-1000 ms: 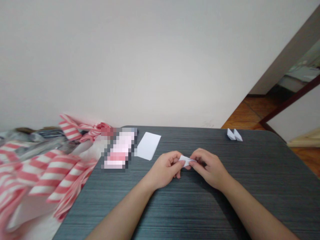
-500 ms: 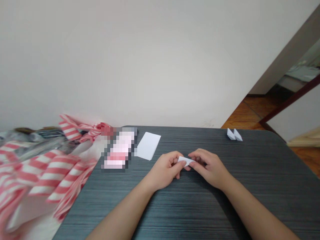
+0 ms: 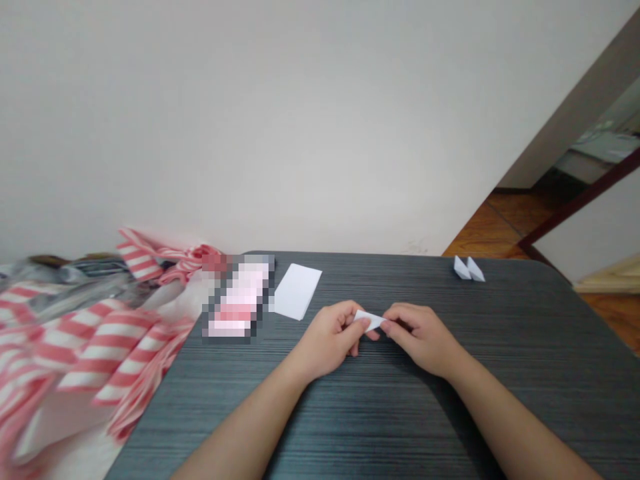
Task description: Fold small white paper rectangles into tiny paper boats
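A small folded piece of white paper (image 3: 369,321) is pinched between my left hand (image 3: 329,339) and my right hand (image 3: 417,337), just above the dark grey table (image 3: 380,427). Its ends disappear under my fingertips. Beyond my hands, a flat white paper sheet (image 3: 297,291) lies on the tabletop, to the left. Two small folded pale paper pieces (image 3: 469,269) stand near the far edge, to the right.
A pixelated pink and white object (image 3: 239,300) lies at the table's far left corner. Red-and-white striped fabric (image 3: 105,347) and grey plastic (image 3: 75,280) are heaped beyond the left edge. A wall rises behind the table, and a wooden floor (image 3: 510,227) shows at the right.
My hands have shifted the small folded paper slightly, and it now lies more level between my fingertips. My right hand has moved slightly to the right.
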### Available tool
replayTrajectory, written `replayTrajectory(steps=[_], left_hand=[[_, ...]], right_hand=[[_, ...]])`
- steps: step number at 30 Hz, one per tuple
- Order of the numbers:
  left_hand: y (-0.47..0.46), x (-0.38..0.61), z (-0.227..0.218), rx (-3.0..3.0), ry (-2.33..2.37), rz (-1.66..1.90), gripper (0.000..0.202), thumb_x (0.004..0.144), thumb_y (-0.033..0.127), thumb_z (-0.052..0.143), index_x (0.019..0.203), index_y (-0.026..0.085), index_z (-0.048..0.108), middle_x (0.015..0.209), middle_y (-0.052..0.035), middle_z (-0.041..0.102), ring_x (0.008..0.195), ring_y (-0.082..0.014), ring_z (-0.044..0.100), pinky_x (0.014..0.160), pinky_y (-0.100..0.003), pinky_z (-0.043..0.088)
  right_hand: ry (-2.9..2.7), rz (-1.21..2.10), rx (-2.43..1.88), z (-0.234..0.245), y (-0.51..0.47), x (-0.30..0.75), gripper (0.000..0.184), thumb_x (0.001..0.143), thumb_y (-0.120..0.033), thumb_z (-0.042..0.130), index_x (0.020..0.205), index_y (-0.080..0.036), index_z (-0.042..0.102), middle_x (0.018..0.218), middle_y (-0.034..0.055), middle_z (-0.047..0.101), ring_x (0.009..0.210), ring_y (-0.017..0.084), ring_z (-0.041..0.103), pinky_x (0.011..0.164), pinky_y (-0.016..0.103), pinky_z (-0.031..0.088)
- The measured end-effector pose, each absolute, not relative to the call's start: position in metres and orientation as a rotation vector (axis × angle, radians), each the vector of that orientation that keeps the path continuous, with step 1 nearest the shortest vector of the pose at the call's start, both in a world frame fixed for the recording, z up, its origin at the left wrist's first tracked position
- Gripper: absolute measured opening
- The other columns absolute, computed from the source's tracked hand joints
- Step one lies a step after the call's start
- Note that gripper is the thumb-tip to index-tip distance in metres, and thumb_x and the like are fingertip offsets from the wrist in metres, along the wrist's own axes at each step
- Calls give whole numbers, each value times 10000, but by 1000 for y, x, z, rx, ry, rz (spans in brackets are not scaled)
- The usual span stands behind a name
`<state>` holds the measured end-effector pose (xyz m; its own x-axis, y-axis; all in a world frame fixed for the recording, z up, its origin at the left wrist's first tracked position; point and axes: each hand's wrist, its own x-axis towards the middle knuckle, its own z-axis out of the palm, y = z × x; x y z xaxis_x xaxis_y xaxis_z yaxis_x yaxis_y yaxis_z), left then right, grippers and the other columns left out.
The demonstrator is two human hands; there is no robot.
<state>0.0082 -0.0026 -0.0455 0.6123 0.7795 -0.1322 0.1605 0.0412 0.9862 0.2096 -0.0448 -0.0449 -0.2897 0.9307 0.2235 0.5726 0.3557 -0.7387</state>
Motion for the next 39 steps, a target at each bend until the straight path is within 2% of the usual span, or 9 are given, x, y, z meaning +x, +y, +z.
replayTrajectory(steps=[5,12,20,39], left_hand=[[-2,7,-46,1512,834,582,249,917,376,545,843,152,627,749,-29,719,468,-78,509,476,-194,379],[-3,7,-47,1500,833,584,268,918,395,545,835,149,614,735,-24,717,459,-76,504,468,-193,377],[-2,7,-50,1495,817,578,273,919,408,542,850,151,602,858,-61,745,485,-77,522,477,-196,382],[-2,7,-49,1512,817,579,260,919,394,538,838,156,605,833,-49,739,488,-78,522,484,-195,387]], right_hand=[[-1944,745,-1316,-44,-45,208,220,937,-220,545,760,-178,670,677,-3,628,625,127,558,622,236,406],[-1863,838,-1354,-45,-46,206,227,919,-219,553,723,-173,658,638,-16,611,576,116,545,582,222,404],[-1805,924,-1397,-45,-46,205,234,913,-223,550,706,-169,646,592,-26,586,549,110,534,551,212,402],[-1758,1032,-1436,-44,-46,204,209,897,-216,546,722,-164,649,580,-27,584,536,111,526,527,209,397]])
